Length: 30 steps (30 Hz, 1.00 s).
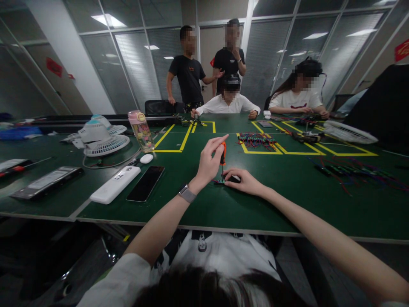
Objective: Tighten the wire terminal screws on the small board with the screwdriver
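My left hand is closed around an orange-handled screwdriver held upright, its tip pointing down onto a small dark part on the green table. A watch sits on that wrist. My right hand lies on the table just right of the screwdriver tip, fingers pressed on the small part to hold it.
A black phone, a white power bank and a white mouse lie to the left, with a pink-lidded bottle and white fans behind. Wired parts lie in yellow-taped zones. Several people are at the far side.
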Each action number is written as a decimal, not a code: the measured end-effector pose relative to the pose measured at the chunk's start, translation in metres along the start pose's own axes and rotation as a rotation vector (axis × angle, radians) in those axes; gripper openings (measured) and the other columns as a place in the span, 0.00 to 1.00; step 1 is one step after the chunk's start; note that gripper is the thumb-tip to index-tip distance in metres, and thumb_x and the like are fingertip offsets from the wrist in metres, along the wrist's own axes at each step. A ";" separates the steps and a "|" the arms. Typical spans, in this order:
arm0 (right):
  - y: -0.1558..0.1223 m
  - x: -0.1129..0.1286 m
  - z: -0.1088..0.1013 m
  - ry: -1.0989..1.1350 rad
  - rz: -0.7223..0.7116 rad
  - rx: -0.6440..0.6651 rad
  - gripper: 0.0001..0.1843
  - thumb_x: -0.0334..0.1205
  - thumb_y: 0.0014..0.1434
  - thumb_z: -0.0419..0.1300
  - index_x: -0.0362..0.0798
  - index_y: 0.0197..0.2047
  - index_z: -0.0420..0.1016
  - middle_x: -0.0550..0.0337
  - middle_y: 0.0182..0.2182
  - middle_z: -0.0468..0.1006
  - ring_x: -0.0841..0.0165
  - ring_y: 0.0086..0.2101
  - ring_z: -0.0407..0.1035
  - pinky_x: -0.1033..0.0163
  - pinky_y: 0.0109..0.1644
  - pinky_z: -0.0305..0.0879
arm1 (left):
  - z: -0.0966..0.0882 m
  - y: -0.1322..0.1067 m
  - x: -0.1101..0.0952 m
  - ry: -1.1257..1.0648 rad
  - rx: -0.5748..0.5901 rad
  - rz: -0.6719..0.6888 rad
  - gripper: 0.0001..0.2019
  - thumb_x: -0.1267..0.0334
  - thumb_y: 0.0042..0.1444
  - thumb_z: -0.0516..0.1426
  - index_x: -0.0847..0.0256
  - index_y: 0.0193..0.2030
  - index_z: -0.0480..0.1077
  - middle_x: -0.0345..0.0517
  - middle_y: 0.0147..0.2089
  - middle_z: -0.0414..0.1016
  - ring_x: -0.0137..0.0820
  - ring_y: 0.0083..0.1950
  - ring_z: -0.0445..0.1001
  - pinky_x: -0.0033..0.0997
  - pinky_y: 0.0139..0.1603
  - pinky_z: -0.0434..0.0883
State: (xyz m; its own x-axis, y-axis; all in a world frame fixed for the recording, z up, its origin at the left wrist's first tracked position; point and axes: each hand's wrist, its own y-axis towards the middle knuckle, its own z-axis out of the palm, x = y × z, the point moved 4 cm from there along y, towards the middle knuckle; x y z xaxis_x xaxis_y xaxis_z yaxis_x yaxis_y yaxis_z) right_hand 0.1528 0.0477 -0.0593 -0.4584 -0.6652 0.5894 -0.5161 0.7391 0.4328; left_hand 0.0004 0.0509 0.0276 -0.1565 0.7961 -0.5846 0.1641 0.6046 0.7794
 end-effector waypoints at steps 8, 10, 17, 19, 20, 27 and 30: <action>0.000 0.003 0.000 -0.006 -0.014 0.004 0.04 0.39 0.57 0.64 0.48 0.34 0.77 0.51 0.44 0.79 0.61 0.46 0.74 0.53 0.54 0.67 | 0.001 -0.002 -0.003 0.009 -0.045 0.011 0.12 0.63 0.60 0.58 0.56 0.51 0.74 0.43 0.41 0.71 0.28 0.41 0.71 0.26 0.44 0.71; 0.000 0.003 0.000 -0.008 -0.016 0.001 0.04 0.39 0.56 0.64 0.48 0.34 0.77 0.51 0.44 0.79 0.61 0.46 0.74 0.53 0.54 0.68 | 0.000 -0.002 -0.003 0.049 -0.056 0.020 0.12 0.61 0.60 0.59 0.55 0.50 0.75 0.44 0.43 0.68 0.27 0.42 0.70 0.27 0.46 0.70; 0.000 0.004 0.000 -0.054 -0.030 0.002 0.03 0.38 0.56 0.63 0.48 0.34 0.76 0.52 0.44 0.79 0.61 0.45 0.75 0.54 0.52 0.69 | 0.004 -0.001 0.005 -0.054 0.021 0.023 0.17 0.64 0.67 0.48 0.54 0.60 0.67 0.48 0.55 0.72 0.32 0.53 0.72 0.34 0.55 0.69; -0.001 0.004 0.000 -0.061 -0.034 0.008 0.02 0.37 0.56 0.63 0.49 0.34 0.76 0.52 0.44 0.79 0.61 0.45 0.75 0.54 0.53 0.69 | 0.004 -0.001 0.006 -0.075 -0.002 -0.002 0.16 0.64 0.66 0.50 0.56 0.59 0.68 0.48 0.52 0.74 0.31 0.48 0.74 0.31 0.49 0.71; -0.001 0.004 0.000 -0.064 -0.036 0.011 0.02 0.37 0.57 0.63 0.49 0.34 0.76 0.52 0.44 0.79 0.61 0.45 0.74 0.53 0.53 0.69 | 0.003 -0.001 0.005 -0.062 -0.024 -0.005 0.16 0.64 0.64 0.52 0.57 0.57 0.69 0.48 0.49 0.75 0.30 0.46 0.75 0.30 0.47 0.72; -0.001 0.006 0.000 -0.081 -0.054 0.018 0.03 0.37 0.57 0.63 0.48 0.36 0.76 0.51 0.44 0.79 0.60 0.46 0.74 0.53 0.52 0.69 | -0.002 -0.001 -0.003 0.076 -0.064 0.025 0.12 0.64 0.62 0.55 0.57 0.50 0.74 0.45 0.43 0.72 0.29 0.43 0.71 0.29 0.47 0.70; -0.001 0.007 0.000 -0.074 -0.053 0.020 0.04 0.37 0.57 0.63 0.49 0.37 0.76 0.52 0.44 0.79 0.60 0.46 0.74 0.53 0.52 0.68 | 0.001 -0.001 -0.002 0.013 -0.006 0.014 0.15 0.65 0.66 0.49 0.55 0.56 0.70 0.46 0.50 0.73 0.30 0.49 0.72 0.31 0.51 0.69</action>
State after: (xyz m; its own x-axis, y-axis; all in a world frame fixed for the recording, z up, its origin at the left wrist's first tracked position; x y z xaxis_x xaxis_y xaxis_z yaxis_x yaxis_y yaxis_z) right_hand 0.1502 0.0423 -0.0552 -0.4821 -0.7096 0.5139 -0.5549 0.7012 0.4477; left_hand 0.0015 0.0491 0.0277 -0.1667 0.8042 -0.5706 0.1602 0.5931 0.7891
